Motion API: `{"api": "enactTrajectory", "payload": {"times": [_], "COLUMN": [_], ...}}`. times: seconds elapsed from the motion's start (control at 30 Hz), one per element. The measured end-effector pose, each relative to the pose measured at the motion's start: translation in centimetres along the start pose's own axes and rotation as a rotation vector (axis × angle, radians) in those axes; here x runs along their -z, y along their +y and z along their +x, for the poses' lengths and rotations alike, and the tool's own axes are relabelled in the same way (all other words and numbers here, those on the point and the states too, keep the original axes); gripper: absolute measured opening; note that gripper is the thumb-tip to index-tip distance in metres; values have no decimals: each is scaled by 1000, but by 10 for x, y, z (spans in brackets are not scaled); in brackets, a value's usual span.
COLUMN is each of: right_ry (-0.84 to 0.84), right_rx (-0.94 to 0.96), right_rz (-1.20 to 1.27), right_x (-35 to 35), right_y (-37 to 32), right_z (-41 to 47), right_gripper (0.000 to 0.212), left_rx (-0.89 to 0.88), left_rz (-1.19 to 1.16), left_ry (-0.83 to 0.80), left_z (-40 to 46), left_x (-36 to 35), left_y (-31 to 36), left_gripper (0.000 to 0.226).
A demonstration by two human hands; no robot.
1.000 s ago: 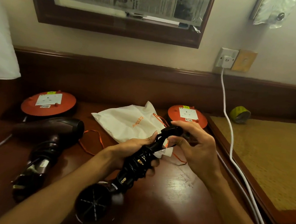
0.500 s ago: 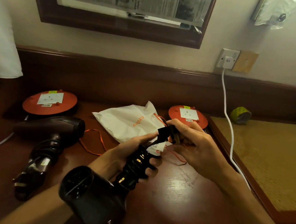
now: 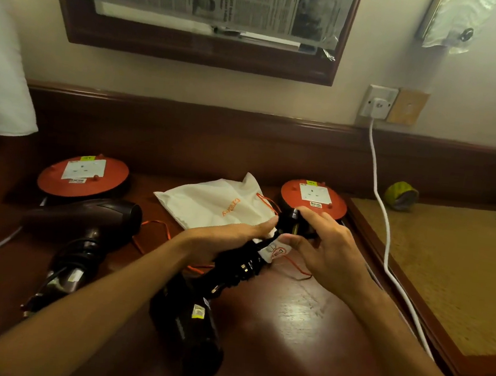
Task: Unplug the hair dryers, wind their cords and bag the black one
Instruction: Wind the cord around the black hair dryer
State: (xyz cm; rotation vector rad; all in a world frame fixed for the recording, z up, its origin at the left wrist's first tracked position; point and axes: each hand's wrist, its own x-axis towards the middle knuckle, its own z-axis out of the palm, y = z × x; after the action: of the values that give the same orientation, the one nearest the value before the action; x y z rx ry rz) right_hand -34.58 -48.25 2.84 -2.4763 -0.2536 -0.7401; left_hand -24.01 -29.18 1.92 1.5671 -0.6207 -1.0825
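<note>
Mid-table, the left hand (image 3: 229, 240) grips the black dryer's (image 3: 194, 319) cord-wound handle while the right hand's (image 3: 322, 249) fingers pinch its plug (image 3: 293, 224), apparently tucking it; bagging in the white pouch (image 3: 218, 203) likely follows.

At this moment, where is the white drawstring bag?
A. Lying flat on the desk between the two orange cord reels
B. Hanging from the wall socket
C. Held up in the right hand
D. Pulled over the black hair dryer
A. The white bag lies flat on the desk, between the left reel and the right reel, behind both hands.
</note>
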Motion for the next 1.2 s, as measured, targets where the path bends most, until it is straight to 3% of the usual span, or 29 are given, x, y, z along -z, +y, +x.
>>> {"api": "enactTrajectory", "payload": {"times": [0.1,0.2,0.27,0.33,0.4,0.47,0.57,0.67,0.8,0.9,1.0,1.07,1.2], "right_ry": [29,77,3,-191,-377,-387,-179,-84,-16,-66,-155,-217,-89], "right_rx": [-118,-204,-265,-331,-369,-360,-93,115,296,314,285,184,-45], "right_rz": [27,55,71,130,128,-33,-318,-551,-724,-811,-761,-638,-237], "right_x": [-6,-13,-15,-14,-16,-23,-40,-45,-42,-41,-45,-49,-49], "right_y": [3,3,7,14,24,30,38,50,55,52,48,53,69], "right_z": [3,5,4,1,-6,-16,-32,-38,-41,-42,-47,-48,-42], "right_gripper": [61,31,18,26,47,67,78,89,59,51,35,42,35], "left_rx": [-114,-254,-314,-295,-233,-207,-215,-179,-145,-116,-92,-93,-68], "left_rz": [322,521,580,669,754,753,762,865,900,977,1082,1085,1034], "left_ry": [66,112,164,220,230,212,227,271,266,265,269,255,230], "left_z": [3,12,19,24,34,41,48,48,44,46,48,51,56], "left_x": [2,-3,-5,-3,2,4,1,-3,-10,-11,-15,-16,-12], "left_y": [1,-9,-19,-28,-38,-41,-38,-34,-31,-29,-31,-32,-33], "left_gripper": [69,84,80,75,76,72,69,64,55,53,51,46,40]}}
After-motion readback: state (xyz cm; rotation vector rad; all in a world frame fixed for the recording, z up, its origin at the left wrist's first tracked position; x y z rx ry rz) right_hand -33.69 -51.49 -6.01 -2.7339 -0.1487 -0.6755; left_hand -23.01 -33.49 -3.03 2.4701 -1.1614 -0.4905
